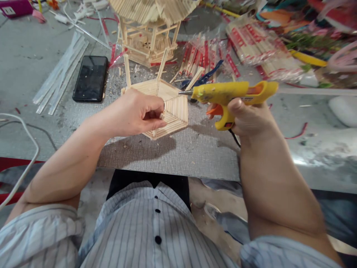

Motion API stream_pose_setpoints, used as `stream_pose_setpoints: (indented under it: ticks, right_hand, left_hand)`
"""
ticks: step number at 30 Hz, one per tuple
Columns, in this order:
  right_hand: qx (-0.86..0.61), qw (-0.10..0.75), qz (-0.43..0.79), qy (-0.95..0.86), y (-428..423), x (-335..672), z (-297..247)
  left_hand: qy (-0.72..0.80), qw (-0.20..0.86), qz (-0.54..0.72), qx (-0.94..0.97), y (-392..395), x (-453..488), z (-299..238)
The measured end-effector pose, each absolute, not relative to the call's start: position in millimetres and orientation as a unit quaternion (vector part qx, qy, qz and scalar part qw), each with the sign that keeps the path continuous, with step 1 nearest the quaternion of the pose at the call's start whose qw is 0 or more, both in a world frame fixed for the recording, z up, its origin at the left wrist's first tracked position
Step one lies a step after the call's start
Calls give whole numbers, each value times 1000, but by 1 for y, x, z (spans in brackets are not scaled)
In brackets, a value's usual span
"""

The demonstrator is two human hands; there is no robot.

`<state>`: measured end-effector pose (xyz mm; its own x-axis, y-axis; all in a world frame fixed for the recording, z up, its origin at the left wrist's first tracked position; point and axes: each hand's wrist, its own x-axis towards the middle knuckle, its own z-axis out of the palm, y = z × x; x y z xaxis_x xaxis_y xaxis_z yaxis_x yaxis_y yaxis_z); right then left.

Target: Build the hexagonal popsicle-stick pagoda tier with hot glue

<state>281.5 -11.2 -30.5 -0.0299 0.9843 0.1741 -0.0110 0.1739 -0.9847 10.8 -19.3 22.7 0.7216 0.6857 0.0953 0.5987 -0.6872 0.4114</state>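
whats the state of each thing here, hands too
right hand: gripping the glue gun
glue gun: held up, nozzle toward the left hand
left hand: fingers curled over the hexagonal base, grip unclear
hexagonal base: on the table, sticks rising from its far side
stick pavilion: upright, roof on
phone: face up, screen dark
blue-handled tool: lying partly hidden, open or shut unclear

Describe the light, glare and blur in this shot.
Head view: a soft shadow lies on the table below the left hand and the stick base; head view: a whitish glare streaks the tabletop to the right of the right forearm; head view: the striped right sleeve looks soft, and print on the wrapped stick packs is too blurred to read.
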Motion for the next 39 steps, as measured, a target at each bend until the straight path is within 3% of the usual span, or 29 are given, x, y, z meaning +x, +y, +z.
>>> stream_pose_setpoints:
  ticks: [39]
  right_hand:
    - [-428,506,441,-605,-12,283,-32]
  left_hand:
    - [346,219,122,904,-17,10,22]
